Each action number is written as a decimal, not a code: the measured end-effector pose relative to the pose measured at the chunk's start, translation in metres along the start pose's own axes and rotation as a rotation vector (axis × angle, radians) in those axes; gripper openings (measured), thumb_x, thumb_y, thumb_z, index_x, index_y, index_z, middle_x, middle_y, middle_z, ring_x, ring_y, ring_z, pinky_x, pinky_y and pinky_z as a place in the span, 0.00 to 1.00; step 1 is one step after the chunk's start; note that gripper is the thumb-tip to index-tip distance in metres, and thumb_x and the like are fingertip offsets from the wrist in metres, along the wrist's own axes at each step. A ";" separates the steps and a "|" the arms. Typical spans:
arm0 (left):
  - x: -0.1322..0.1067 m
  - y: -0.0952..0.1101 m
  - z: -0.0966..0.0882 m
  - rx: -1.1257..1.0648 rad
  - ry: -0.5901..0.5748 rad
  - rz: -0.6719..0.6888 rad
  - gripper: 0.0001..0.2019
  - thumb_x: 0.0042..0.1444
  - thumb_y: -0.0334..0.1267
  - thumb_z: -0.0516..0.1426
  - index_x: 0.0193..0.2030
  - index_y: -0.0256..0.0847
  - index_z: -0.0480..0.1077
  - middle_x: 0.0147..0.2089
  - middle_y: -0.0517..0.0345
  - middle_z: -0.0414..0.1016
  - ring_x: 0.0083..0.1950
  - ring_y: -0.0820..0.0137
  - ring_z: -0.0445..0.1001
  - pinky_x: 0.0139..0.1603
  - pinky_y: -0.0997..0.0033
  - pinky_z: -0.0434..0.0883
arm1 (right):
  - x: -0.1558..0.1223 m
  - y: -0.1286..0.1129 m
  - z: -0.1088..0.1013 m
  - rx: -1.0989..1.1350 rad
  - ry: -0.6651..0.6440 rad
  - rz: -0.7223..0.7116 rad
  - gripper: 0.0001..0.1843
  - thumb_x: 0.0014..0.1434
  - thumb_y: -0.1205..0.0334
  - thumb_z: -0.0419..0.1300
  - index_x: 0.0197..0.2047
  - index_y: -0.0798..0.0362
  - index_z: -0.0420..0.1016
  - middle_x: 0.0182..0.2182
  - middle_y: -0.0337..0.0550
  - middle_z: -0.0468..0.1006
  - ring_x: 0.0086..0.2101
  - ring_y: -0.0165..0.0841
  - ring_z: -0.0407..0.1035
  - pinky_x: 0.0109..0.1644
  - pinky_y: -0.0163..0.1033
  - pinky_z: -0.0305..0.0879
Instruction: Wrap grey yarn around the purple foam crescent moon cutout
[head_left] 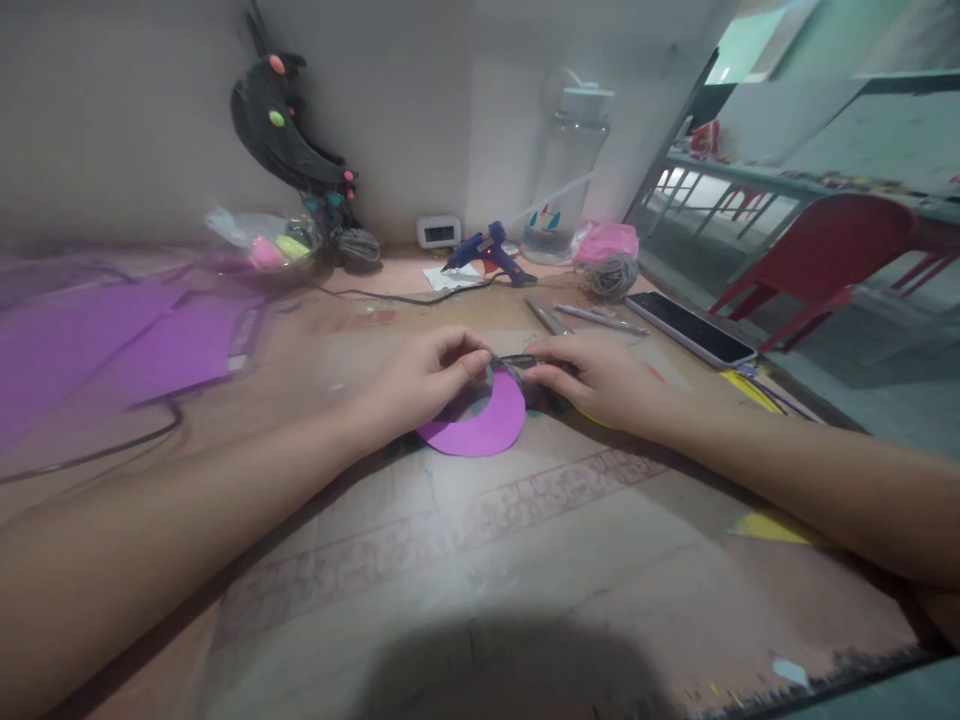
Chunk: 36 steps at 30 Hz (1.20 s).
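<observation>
A purple crescent-shaped piece (480,430), flat like foam sheet or card, curves below my left hand (442,375). The thumb and fingers of that hand are pinched together at its upper end. My right hand (577,375) is closed just right of the crescent's upper tip. A thin dark item (517,359) spans the short space between both sets of fingertips. Whether it is yarn or a tool is too blurred to tell. Something dark and a yellow edge show under my right hand, mostly hidden.
Behind stand a blue glue gun (491,255), small digital clock (439,232), clear bottle (566,185) and grey yarn (609,275). A phone (694,328) lies right, near pens (600,318). Purple sheets (112,350) spread left. A dark crescent decoration (281,125) leans at the wall.
</observation>
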<state>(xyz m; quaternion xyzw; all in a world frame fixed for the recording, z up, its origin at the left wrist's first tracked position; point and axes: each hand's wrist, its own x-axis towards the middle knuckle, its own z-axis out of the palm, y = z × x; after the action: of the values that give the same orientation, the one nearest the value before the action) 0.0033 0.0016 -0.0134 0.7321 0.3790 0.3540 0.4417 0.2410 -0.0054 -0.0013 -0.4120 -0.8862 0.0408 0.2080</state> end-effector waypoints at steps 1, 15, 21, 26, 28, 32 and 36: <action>0.000 0.000 0.000 0.002 -0.005 0.000 0.10 0.62 0.42 0.55 0.40 0.37 0.71 0.29 0.59 0.74 0.25 0.77 0.67 0.26 0.77 0.65 | 0.000 0.000 0.000 -0.008 -0.007 -0.007 0.17 0.67 0.51 0.53 0.41 0.53 0.78 0.31 0.40 0.79 0.31 0.31 0.67 0.34 0.35 0.53; 0.001 0.001 0.000 -0.037 -0.015 -0.031 0.09 0.62 0.42 0.55 0.40 0.37 0.69 0.31 0.57 0.74 0.28 0.75 0.70 0.27 0.77 0.66 | 0.006 -0.004 -0.003 0.158 0.146 0.227 0.20 0.65 0.55 0.53 0.54 0.57 0.73 0.47 0.50 0.78 0.45 0.40 0.72 0.49 0.43 0.66; 0.000 0.006 0.001 -0.091 -0.040 -0.089 0.09 0.62 0.41 0.55 0.39 0.37 0.68 0.30 0.59 0.73 0.25 0.76 0.68 0.24 0.78 0.64 | 0.009 0.011 0.010 0.680 0.088 0.185 0.37 0.62 0.60 0.57 0.70 0.49 0.48 0.61 0.53 0.66 0.50 0.38 0.71 0.54 0.48 0.69; 0.000 0.005 0.000 -0.041 -0.029 -0.054 0.09 0.61 0.42 0.56 0.39 0.38 0.69 0.31 0.59 0.73 0.27 0.75 0.70 0.28 0.76 0.67 | 0.009 0.012 0.009 0.764 0.122 0.114 0.25 0.61 0.61 0.57 0.61 0.51 0.62 0.60 0.52 0.67 0.56 0.38 0.68 0.59 0.48 0.66; -0.001 0.005 0.000 -0.017 -0.007 -0.045 0.10 0.61 0.43 0.56 0.39 0.38 0.69 0.31 0.59 0.73 0.28 0.75 0.70 0.29 0.76 0.67 | 0.008 0.007 0.003 0.578 0.105 0.118 0.13 0.63 0.59 0.56 0.50 0.53 0.71 0.48 0.49 0.76 0.49 0.38 0.72 0.55 0.46 0.67; -0.001 0.007 -0.001 0.066 0.039 -0.030 0.11 0.61 0.45 0.55 0.41 0.38 0.70 0.33 0.59 0.75 0.30 0.73 0.72 0.32 0.74 0.69 | 0.005 -0.005 -0.008 0.348 -0.015 0.054 0.12 0.65 0.56 0.54 0.39 0.54 0.76 0.36 0.43 0.80 0.38 0.34 0.73 0.45 0.40 0.66; -0.003 0.011 -0.002 0.270 0.053 0.077 0.11 0.61 0.44 0.56 0.39 0.39 0.73 0.37 0.57 0.78 0.38 0.69 0.75 0.41 0.71 0.71 | 0.002 -0.009 -0.009 0.263 -0.030 -0.094 0.11 0.63 0.55 0.59 0.41 0.54 0.77 0.37 0.44 0.79 0.39 0.34 0.71 0.45 0.39 0.64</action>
<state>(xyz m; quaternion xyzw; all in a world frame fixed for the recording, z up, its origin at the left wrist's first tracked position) 0.0030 -0.0038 -0.0029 0.7892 0.4067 0.3355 0.3150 0.2364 -0.0107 0.0099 -0.3386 -0.8945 0.1529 0.2487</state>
